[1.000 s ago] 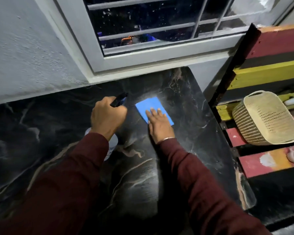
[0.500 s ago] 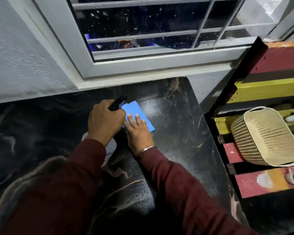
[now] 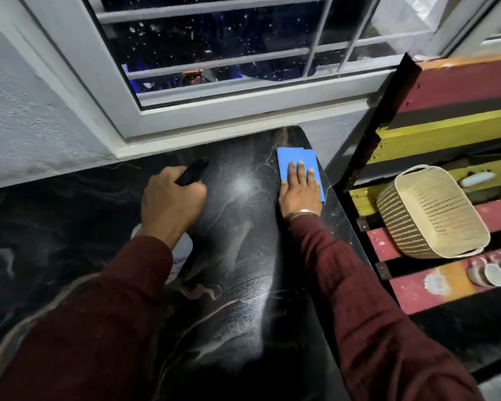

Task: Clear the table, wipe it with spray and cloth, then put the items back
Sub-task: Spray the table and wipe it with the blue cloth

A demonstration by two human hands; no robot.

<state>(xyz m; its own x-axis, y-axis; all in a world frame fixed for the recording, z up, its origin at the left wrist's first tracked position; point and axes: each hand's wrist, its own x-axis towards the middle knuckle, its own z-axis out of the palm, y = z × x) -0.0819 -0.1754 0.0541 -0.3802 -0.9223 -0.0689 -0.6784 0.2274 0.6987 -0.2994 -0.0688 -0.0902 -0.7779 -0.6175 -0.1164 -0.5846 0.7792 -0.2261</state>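
While our left hand (image 3: 172,198) grips the spray bottle (image 3: 182,250), our right hand (image 3: 300,192) lies flat on the blue cloth (image 3: 295,159) at the table's (image 3: 237,285) far right corner. We have the right fingers (image 3: 301,172) stretched out and slightly spread, palm down, pressing the cloth against the dark marbled top. The cloth is folded into a rectangle; its far half shows beyond our fingertips, and its right edge runs just beside the table's right rim. A thin bangle (image 3: 302,213) sits at that wrist, above a maroon sleeve (image 3: 359,299).

Our left hand is closed around the bottle's neck, with the black nozzle (image 3: 193,172) poking out past the knuckles and pointing away toward the window (image 3: 229,68). Below the wrist we see part of the bottle's white body, with some lettering too small to read. Whether the bottle touches the table we cannot tell, since hand and sleeve cover it.

Between our two hands lies a bare stretch of tabletop with a bright glare and a faint speckled sheen. The hands are well apart, the cloth to the right of the bottle and a little farther from us.

Off the table's right side, a cream basket (image 3: 434,212) rests tilted on a striped red, yellow and black bench (image 3: 460,111), with a few small cups (image 3: 492,272) just below it.
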